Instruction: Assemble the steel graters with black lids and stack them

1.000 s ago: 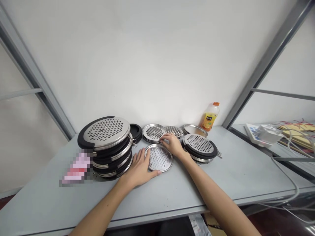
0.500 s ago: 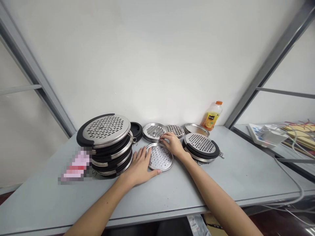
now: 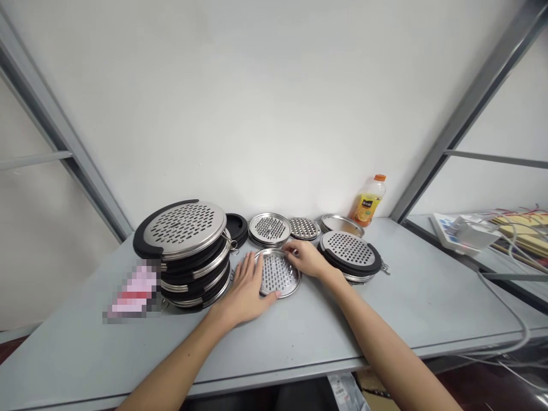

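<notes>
Two hands touch the middle disc [image 3: 279, 275]: the left hand [image 3: 246, 288] spread along its left rim, the right hand [image 3: 305, 257] with bent fingers at its far rim. Behind sits a disc pile [image 3: 269, 229]; a tall stack [image 3: 185, 251] stands left, a low stack [image 3: 350, 257] right.

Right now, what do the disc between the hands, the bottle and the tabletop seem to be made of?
Disc: shiny metal, probably stainless steel, judging by its bright glints. Bottle: clear, glossy plastic, likely, being see-through above the label. Tabletop: smooth, pale grey; painted or laminated, I can't tell.
</notes>
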{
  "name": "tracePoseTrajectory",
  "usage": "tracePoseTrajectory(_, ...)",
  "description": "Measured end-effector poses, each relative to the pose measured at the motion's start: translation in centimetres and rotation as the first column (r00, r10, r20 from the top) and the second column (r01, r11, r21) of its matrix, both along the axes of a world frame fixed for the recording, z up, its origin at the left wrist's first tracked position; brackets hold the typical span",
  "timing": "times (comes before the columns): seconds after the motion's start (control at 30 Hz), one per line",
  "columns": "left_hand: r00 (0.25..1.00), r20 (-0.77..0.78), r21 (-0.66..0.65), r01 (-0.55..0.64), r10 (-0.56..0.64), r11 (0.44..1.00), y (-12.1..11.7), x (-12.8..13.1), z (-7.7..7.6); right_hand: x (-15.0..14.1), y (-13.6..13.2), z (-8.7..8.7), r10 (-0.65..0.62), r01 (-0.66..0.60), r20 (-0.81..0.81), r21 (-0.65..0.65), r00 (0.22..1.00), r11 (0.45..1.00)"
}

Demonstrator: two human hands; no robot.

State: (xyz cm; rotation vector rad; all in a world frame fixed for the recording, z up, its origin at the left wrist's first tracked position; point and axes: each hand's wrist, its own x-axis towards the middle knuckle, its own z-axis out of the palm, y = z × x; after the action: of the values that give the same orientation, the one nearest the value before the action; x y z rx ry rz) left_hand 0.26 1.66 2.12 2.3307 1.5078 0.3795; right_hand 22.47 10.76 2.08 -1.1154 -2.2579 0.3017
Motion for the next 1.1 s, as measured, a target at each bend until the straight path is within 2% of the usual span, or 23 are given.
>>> tracePoseTrajectory(0.1, 0.998, -0.018, -0.019, -0.06, 0.06, 0.998, 0.3, 0.1, -0.3, -0.1, -0.2, 0.2, -0.014, 0.014, 0.006, -0.005, 1.0, 1.0)
tracePoseTrajectory(0.3, 0.996, -0.048, -0.068, -0.079, 0.076, 0.995, 0.4, 0.0, 0.0, -0.2, -0.6, 0.8, -0.105, 0.1, 0.093, 0.052, 0.99, 0.994)
tracePoseTrajectory(0.4, 0.995, -0.046, -0.048, -0.087, 0.084, 0.995, 0.4, -0.1, 0.4, -0.2, -0.7, 0.7, -0.122, 0.115, 0.116, 0.065, 0.986, 0.991)
tracePoseTrajectory(0.6, 0.998, -0.003, -0.043, -0.058, 0.058, 0.997, 0.2, -0.5, 0.8, 0.0, -0.7, 0.6, -0.088, 0.085, 0.128, 0.028, 0.988, 0.996)
tracePoseTrajectory(0.7, 1.0, -0.008, -0.034, -0.015, 0.014, 0.999, 0.1, -0.6, 0.7, 0.1, -0.7, 0.6, -0.127, 0.123, 0.134, 0.04, 0.983, 0.992)
tracePoseTrajectory(0.83, 1.0, -0.023, -0.015, 0.014, -0.015, 1.0, 0.0, -0.4, 0.8, -0.2, -0.6, 0.4, -0.198, 0.193, 0.045, 0.09, 0.979, 0.977)
tracePoseTrajectory(0.97, 0.998, -0.032, -0.036, 0.058, -0.059, 0.998, 0.2, -0.4, 1.1, -0.8, -0.2, -0.3, -0.153, 0.172, -0.108, 0.206, 0.982, 0.963)
tracePoseTrajectory(1.1, 0.995, -0.036, -0.086, 0.085, -0.088, 0.993, 0.2, -0.5, 1.6, -1.4, 0.6, -1.1, -0.11, 0.123, -0.062, 0.259, 0.992, 0.958)
